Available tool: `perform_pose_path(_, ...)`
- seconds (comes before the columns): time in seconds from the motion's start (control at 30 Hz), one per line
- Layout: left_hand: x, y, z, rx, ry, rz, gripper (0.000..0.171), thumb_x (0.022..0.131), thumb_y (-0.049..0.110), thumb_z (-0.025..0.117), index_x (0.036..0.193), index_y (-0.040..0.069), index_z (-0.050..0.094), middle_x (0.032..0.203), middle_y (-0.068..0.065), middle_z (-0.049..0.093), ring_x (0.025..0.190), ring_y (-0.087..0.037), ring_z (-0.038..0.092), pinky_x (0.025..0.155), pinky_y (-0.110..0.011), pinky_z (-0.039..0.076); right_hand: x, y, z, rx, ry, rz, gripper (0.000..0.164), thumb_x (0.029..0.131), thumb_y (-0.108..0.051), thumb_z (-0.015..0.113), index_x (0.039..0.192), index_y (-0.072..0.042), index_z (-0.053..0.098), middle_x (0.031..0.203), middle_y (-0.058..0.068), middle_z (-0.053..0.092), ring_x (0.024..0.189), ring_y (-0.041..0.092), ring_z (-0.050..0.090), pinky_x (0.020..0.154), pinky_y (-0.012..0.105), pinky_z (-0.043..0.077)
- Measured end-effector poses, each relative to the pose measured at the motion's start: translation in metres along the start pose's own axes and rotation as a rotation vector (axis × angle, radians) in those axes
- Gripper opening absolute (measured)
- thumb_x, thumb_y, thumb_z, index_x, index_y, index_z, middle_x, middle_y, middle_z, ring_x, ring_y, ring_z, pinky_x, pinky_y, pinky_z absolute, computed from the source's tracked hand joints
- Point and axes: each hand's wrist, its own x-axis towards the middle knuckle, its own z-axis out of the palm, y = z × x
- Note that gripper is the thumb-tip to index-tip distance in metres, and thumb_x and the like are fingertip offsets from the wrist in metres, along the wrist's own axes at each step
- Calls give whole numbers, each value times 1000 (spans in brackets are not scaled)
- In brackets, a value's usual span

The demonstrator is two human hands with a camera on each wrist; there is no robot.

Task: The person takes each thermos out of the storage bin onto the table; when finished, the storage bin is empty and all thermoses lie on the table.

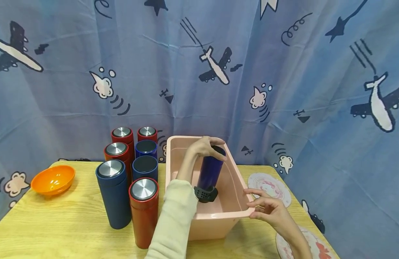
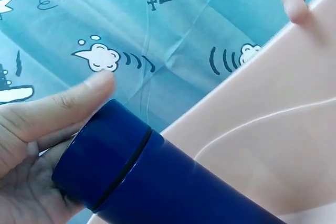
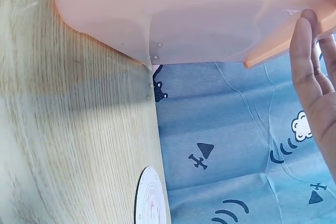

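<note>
My left hand holds a dark blue thermos bottle around its lid. The bottle is inside a pink plastic bin, slightly tilted in the head view; whether its base touches the bin floor is hidden. In the left wrist view, thumb and fingers lie on either side of the bottle's blue lid. My right hand grips the bin's rim near its front right corner. The right wrist view shows those fingers against the rim. A black perforated band is at my left wrist.
Several red and blue thermos bottles stand upright left of the bin. An orange bowl sits at the table's left. Round patterned mats lie at the right edge. A blue printed curtain hangs behind the wooden table.
</note>
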Motion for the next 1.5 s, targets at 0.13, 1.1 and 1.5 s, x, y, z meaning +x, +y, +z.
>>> perform_pose_path(0.13, -2, -4, 1, -30, -35, 16, 69, 74, 3, 81, 137, 6, 52, 140, -8, 52, 132, -21, 44, 108, -31, 36, -1, 1, 1, -22, 6, 1, 29, 85, 15, 61, 109, 2, 70, 136, 3, 54, 124, 13, 50, 84, 30, 55)
perform_pose_path(1.1, -3, -8, 2, -179, -15, -111, 70, 66, -14, 81, 129, 7, 60, 125, -18, 58, 106, -27, 58, 93, -33, 50, -2, -1, 1, -42, 23, 7, 26, 85, 14, 61, 107, 3, 70, 135, 1, 55, 124, 12, 50, 84, 29, 55)
perform_pose_path(1.5, -7, -1, 5, -23, 81, -120, 67, 64, 1, 88, 126, 7, 63, 132, -14, 56, 101, -19, 57, 77, -22, 48, -2, -1, 0, -62, 30, 15, 25, 85, 13, 62, 107, 3, 70, 134, 0, 55, 124, 10, 49, 83, 28, 55)
